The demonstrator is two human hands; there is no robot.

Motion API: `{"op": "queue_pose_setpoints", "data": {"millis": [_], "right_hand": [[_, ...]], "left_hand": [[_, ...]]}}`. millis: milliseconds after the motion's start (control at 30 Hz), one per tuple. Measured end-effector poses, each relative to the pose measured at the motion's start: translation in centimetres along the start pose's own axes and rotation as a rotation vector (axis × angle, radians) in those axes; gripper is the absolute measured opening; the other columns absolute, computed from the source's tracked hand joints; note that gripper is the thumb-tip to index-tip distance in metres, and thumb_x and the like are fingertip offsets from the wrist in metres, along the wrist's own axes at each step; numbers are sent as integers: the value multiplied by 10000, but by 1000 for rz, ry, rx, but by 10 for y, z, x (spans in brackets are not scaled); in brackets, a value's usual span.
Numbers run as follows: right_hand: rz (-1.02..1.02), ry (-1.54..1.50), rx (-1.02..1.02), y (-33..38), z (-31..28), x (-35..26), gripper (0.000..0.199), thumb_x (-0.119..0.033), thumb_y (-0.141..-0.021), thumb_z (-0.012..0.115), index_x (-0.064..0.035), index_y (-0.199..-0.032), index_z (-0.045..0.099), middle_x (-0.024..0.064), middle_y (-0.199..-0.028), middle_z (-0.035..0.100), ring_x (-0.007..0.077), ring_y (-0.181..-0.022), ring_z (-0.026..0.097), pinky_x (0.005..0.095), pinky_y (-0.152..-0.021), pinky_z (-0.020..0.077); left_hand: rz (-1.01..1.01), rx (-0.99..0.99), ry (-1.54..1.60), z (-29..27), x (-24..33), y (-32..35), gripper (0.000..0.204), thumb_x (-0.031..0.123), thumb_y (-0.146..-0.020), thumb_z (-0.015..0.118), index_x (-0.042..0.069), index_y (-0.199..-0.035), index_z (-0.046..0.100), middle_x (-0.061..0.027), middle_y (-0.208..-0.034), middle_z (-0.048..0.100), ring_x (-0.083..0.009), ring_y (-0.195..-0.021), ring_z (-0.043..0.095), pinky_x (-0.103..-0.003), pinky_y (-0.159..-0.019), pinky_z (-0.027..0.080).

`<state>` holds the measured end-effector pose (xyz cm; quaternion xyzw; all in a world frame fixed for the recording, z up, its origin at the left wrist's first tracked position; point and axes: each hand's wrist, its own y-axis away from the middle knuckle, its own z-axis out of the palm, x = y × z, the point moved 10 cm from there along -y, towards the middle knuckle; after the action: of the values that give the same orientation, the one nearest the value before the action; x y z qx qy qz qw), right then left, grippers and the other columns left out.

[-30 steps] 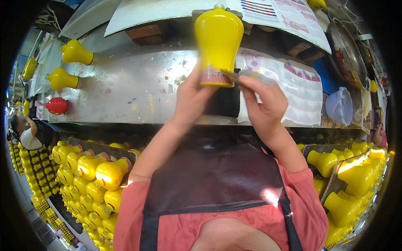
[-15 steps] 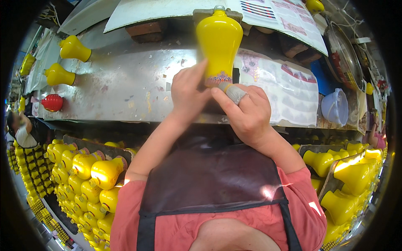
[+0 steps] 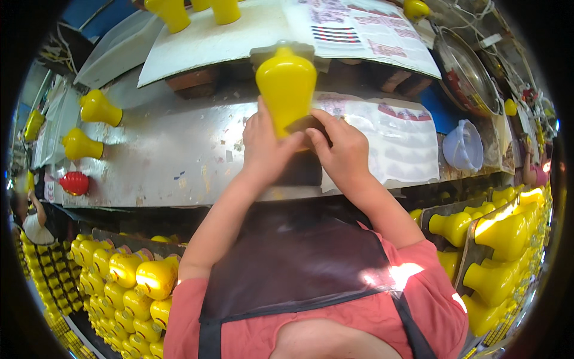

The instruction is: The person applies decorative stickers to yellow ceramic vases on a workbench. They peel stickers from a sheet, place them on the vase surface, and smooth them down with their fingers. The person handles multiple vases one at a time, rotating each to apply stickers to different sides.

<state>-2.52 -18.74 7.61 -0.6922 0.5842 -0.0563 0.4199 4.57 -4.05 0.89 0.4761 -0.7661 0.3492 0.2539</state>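
Observation:
A glossy yellow vase (image 3: 286, 81) lies in front of me, its neck toward a grey holder (image 3: 257, 54) at the far side and its narrower foot toward me. My left hand (image 3: 263, 146) grips the left side of the foot, thumb across its near end. At the right of the foot is my right hand (image 3: 342, 146), thumb and forefinger closed at a small dark, blurred patch (image 3: 304, 124) against the vase. Whether that patch is a loose piece or lies on the vase, I cannot tell.
Printed decal sheets (image 3: 397, 140) lie right of the vase. A pale bucket (image 3: 463, 146) stands farther right. Two yellow vases (image 3: 100, 107) and a red ribbed object (image 3: 75, 183) are on the metal table (image 3: 179, 143) at left. Racks of yellow vases (image 3: 156, 278) flank me.
The view has shifted, bringing more yellow vases into sight at the far side. The grey piece in my right fingers and the patterned band at the vase's foot no longer show.

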Motion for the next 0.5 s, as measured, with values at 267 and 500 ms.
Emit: {"op": "queue_pose_setpoints", "data": {"millis": [267, 500], "right_hand": [[73, -213, 27, 1, -8, 14, 334, -74, -849, 816, -69, -1167, 716, 145, -956, 752, 318, -794, 725, 380, -704, 573], [81, -277, -16, 2, 2, 21, 265, -69, -895, 773, -68, -1154, 714, 151, -1021, 757, 334, -881, 739, 384, -767, 585]], "left_hand": [[-36, -105, 341, 6, -6, -7, 767, 299, -977, 518, 17, -1621, 210, -281, -1374, 611, -482, -1254, 582, -512, -1066, 454], [-147, 14, 491, 4, -16, -16, 905, 245, -990, 607, 23, -1671, 53, -254, -1488, 531, -374, -1319, 576, -413, -1111, 448]]}}
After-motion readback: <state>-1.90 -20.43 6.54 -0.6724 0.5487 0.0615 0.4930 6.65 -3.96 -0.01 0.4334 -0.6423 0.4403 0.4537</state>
